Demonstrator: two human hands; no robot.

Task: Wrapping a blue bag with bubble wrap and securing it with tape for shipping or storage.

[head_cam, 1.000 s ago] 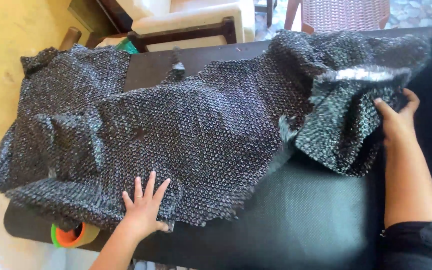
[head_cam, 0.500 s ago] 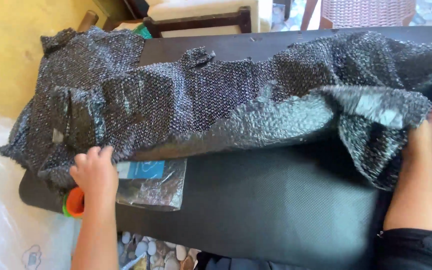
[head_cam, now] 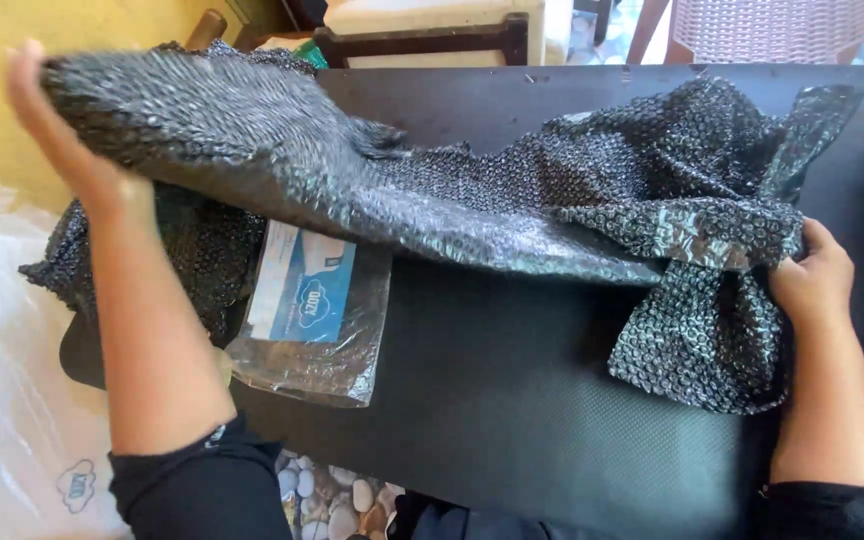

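Single view, head-worn camera, looking steeply down and forward over a black table point(head_cam: 512, 400) from the person's edge. Close range: both forearms enter from the bottom of frame, left hand point(head_cam: 62, 130) and right hand point(head_cam: 817, 285) near the side edges. Far background, probably chairs, is cropped. No second view to compare.

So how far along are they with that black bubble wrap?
Done: one end of the black bubble wrap is lifted, uncovering a flat clear-wrapped packet on the black table. In hand: the left hand raises that end; the right hand grips the bunched end. Left: the sheet isn't folded or laid flat.
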